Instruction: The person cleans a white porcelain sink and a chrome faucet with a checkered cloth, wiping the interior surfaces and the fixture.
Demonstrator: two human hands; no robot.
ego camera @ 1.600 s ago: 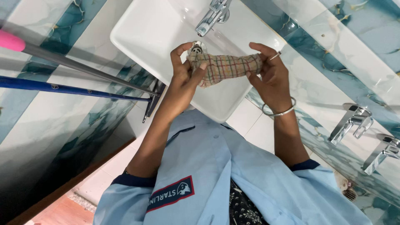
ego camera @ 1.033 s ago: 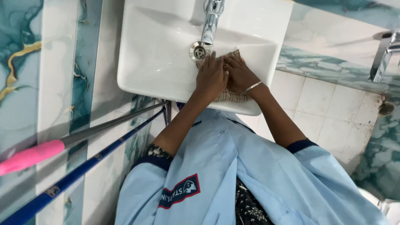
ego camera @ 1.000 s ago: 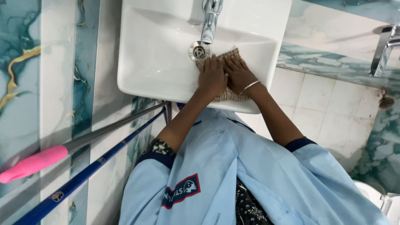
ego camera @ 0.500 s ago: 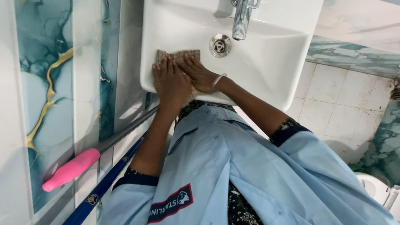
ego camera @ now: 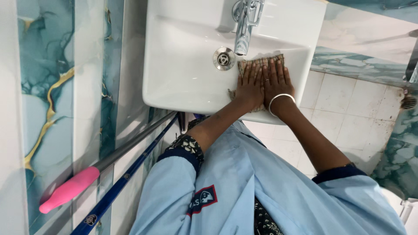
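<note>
Both my hands lie flat, side by side, on a checked brown cloth (ego camera: 261, 62) inside the white wash basin (ego camera: 174, 93). My left hand (ego camera: 250, 85) presses the cloth just right of the drain (ego camera: 224, 58). Beside it, my right hand (ego camera: 278, 80), with a ring and a metal bangle, presses the cloth against the basin's right inner wall. The fingers of both hands are stretched out and point toward the back of the basin. The chrome tap (ego camera: 242, 27) hangs over the bowl just left of my fingertips. Most of the cloth is hidden under my palms.
A grey pole with a pink grip (ego camera: 69, 190) and a blue pole (ego camera: 117, 188) lean against the marbled teal wall tiles at the left, below the basin. White floor tiles with a round floor drain (ego camera: 408, 102) lie to the right. A white fixture (ego camera: 402, 204) shows at the bottom right corner.
My hands have slid the cloth from the basin's left side, past the drain, to its right side. Earlier still, I held the cloth stretched between both hands above the bowl.
</note>
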